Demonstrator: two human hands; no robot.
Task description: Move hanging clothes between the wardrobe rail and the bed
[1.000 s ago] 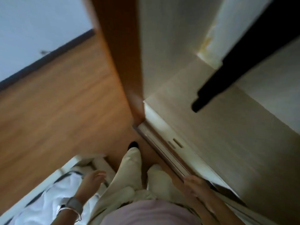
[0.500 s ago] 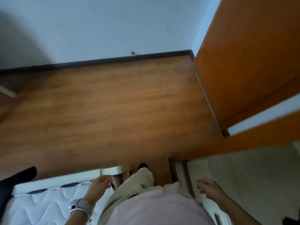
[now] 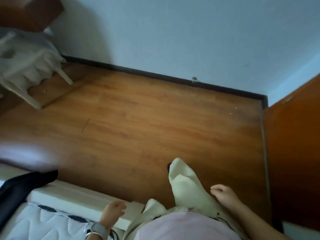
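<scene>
wood floor (image 3: 155, 122) fills mid | wardrobe door (image 3: 294, 161) at R edge | bed (image 3: 72, 199) lower L | dark garment (image 3: 26, 184) lies on bed's L end | L hand (image 3: 113, 213) over bed corner, grip loose, empty | R hand (image 3: 225, 194) near door, grip loose, empty

Sitting at lower left as a bed (image 3: 74, 199) with white quilted mattress, carrying a dark garment (image 3: 22, 186) draped over its left corner. Stretching beyond as wooden floor (image 3: 147, 122), bearing a pale-legged furniture piece (image 3: 26, 66), blurred, at far left.
</scene>
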